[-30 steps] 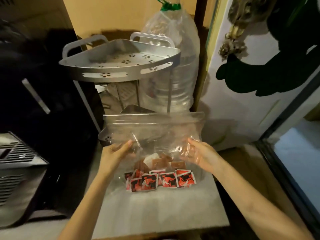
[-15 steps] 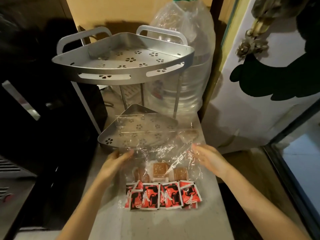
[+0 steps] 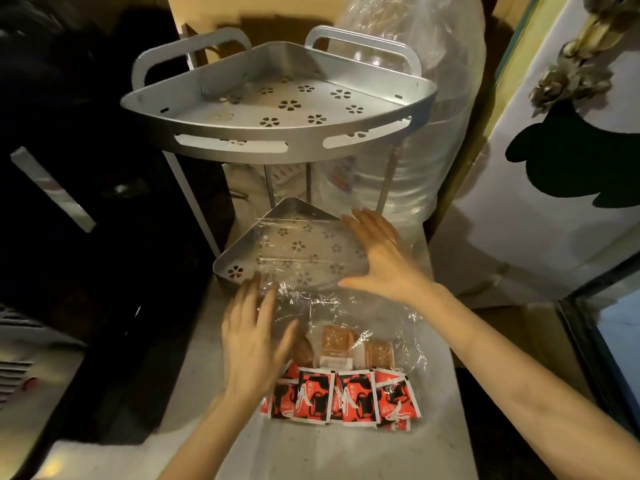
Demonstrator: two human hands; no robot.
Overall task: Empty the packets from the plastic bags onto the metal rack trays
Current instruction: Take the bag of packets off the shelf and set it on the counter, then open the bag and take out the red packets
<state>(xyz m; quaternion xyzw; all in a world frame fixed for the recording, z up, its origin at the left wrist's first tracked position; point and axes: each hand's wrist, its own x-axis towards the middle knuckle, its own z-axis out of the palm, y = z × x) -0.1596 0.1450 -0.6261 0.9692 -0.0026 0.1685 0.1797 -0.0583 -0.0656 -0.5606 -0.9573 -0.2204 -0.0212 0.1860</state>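
Note:
A clear plastic bag [image 3: 325,303] lies on the pale counter, its open end draped over the lower tray [image 3: 235,271] of a two-tier metal corner rack. Inside the bag sit several red-and-black packets [image 3: 349,396] and three brown packets [image 3: 334,342]. My left hand [image 3: 251,337] lies flat with straight fingers on the bag's left side, beside the packets. My right hand [image 3: 379,256], fingers spread, hovers over or presses the bag's open end at the lower tray's right corner. The upper tray [image 3: 277,109] is bare.
A large clear water bottle [image 3: 426,133] stands behind the rack on the right. Dark appliances [image 3: 69,202] fill the left. A white door panel [image 3: 536,202] with a dark shape is on the right. The counter [image 3: 329,452] ends close below the packets.
The bag was held up in both hands, then came down onto the counter. Both hands let go of it and now spread flat; the right hand moved forward onto the lower tray.

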